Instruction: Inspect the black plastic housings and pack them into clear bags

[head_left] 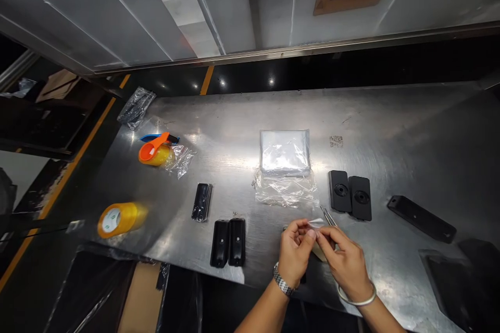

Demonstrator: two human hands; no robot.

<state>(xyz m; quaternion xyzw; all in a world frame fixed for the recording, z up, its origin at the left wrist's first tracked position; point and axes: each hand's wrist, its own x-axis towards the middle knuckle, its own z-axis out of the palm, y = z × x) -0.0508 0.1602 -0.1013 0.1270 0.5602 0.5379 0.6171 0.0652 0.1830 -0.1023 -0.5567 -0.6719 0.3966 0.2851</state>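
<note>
Left hand (295, 251) and right hand (344, 264) clamped on a clear film scrap (315, 223), fingertips together. Tweezers (328, 216) just beside, above the steel table (390, 130).

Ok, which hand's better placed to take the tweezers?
Probably the right: the right hand sits closest to the metal tweezers, while the left hand is further off. Both pinch the clear film piece, so either must release it first.

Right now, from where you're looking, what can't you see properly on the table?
Head view:
- Small clear piece: fingers of the left hand and right hand hide most of it.
- Pale thing: both hands cover it, so I can't tell what it is.
- Thin metal tool: the right hand hides its lower end.
- Printed patch: too small to read.
</note>
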